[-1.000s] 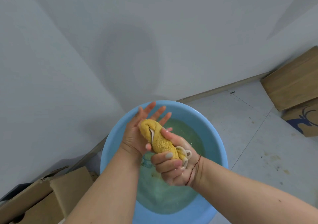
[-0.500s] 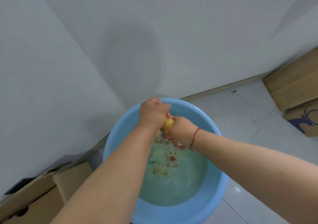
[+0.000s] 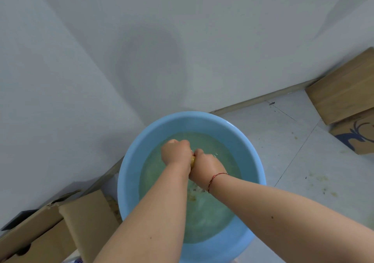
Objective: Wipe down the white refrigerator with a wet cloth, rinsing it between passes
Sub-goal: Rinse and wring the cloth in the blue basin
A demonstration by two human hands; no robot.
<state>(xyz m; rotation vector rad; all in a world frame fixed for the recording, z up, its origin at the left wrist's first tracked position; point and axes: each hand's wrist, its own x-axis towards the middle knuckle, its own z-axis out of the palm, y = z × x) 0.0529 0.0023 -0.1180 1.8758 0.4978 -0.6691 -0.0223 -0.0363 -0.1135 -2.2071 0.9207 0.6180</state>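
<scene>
Crouched over a round light-blue plastic basin [image 3: 129, 173] on the pale tiled floor [image 3: 303, 161], I wring out my yellow terry cloth [image 3: 192, 161] between passes. Both fists are curled tight round it: my left hand [image 3: 176, 154] grips one end, my right hand [image 3: 204, 166], with a thin red string bracelet [image 3: 215, 178] at the wrist, grips the other. The two fists touch, and only a sliver of yellow shows in the gap between them. The cloth sits just above the water, over the middle of the basin, almost wholly hidden inside my hands.

As I judge it, this is the rinse step, at the point of squeezing. The wiping itself is not going on here, and the pictures cannot say how much of the white refrigerator is already clean; no part that I can surely call the refrigerator is in sight, only plain white walls [image 3: 101, 60] meeting in a corner behind the basin. What is left, at the least, is to carry the damp cloth back and wipe again.

The basin holds cloudy greenish water [image 3: 212, 212], filling it partway and well below the rim. Small pale yellowish specks float near my right wrist; what they are I cannot tell. The water surface looks ruffled round my hands.

Brown cardboard boxes [image 3: 344, 88] lie by the wall at the right, one printed with a dark blue figure, and more flattened cardboard [image 3: 60, 232] leans at the left beside the basin.
</scene>
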